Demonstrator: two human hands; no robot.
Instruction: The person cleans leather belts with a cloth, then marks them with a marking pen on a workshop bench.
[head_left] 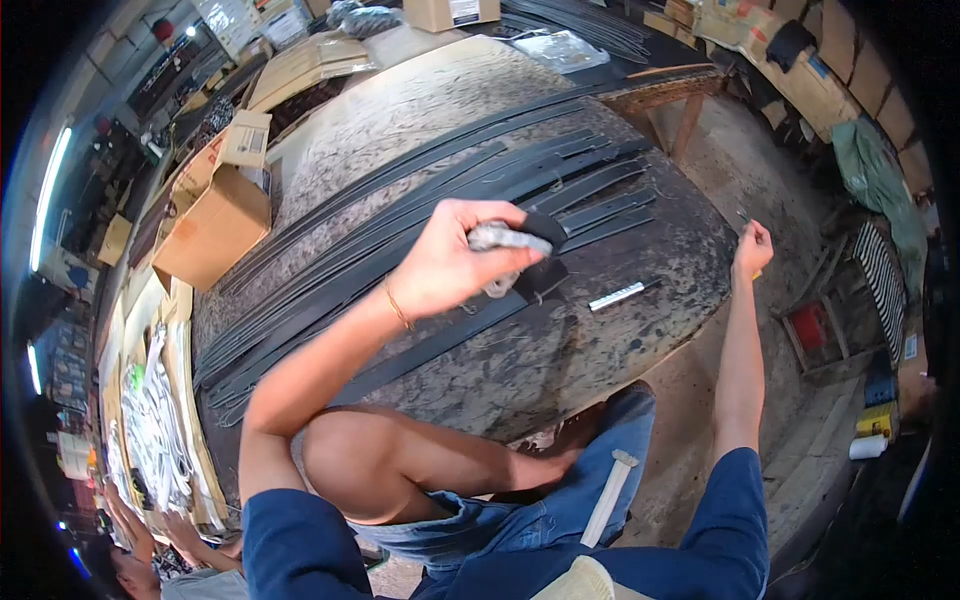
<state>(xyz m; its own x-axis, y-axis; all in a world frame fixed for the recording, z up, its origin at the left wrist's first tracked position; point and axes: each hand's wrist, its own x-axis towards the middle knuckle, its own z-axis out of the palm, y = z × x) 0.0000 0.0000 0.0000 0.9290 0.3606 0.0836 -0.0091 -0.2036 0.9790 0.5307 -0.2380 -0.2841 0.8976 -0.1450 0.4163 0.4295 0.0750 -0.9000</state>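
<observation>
My left hand point(450, 258) is raised over the table, its fingers closed round a crumpled whitish-grey wad point(508, 240) with a black piece point(541, 232) beside it at the fingertips. What the wad is made of does not show. Below that hand, long flat black strips point(440, 218) lie in a bundle across the table. Off the table's right edge, my right hand point(752, 252) is closed on a small tool point(757, 274) with a yellow end below and a thin dark tip above. A white tube-like item point(617, 296) with dark markings lies between the two hands.
An opened cardboard box point(215, 225) stands on the stained table point(590, 370) at left. White cords point(158, 430) lie in a pile at lower left, near another person's arms point(190, 535). More boxes line the right wall, and a red-seated stool point(812, 328) stands on the floor.
</observation>
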